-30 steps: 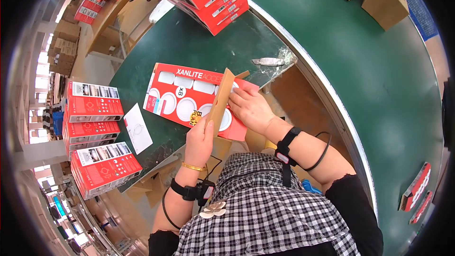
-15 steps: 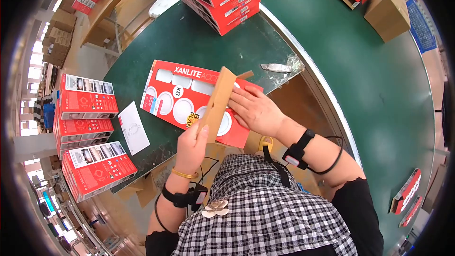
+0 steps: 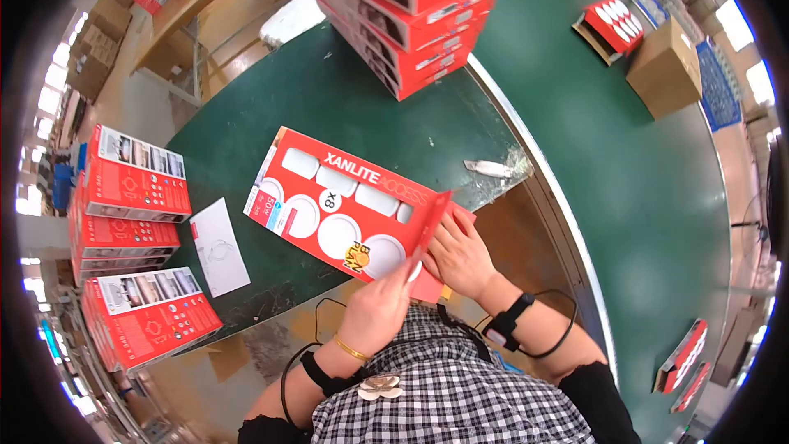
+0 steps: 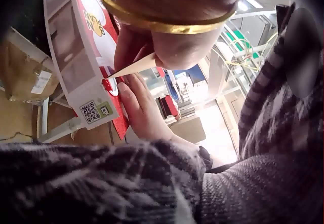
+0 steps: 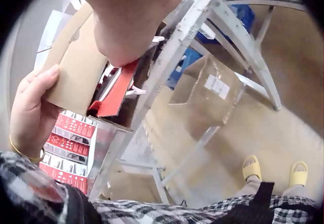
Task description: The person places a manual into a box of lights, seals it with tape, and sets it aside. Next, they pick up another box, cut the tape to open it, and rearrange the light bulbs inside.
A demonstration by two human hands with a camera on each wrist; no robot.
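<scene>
At the near edge of the green table, the red box lies flat with its end overhanging toward the person, seemingly so that end can be reached. Left hand pinches the end flap between thumb and fingers, raised edgewise. Right hand, fingers straight, presses the box end, apparently steadying it against the fold

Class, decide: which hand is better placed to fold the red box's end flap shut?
Probably left: the left hand pinches the end flap, while the right hand lies beyond it against the red box.
</scene>
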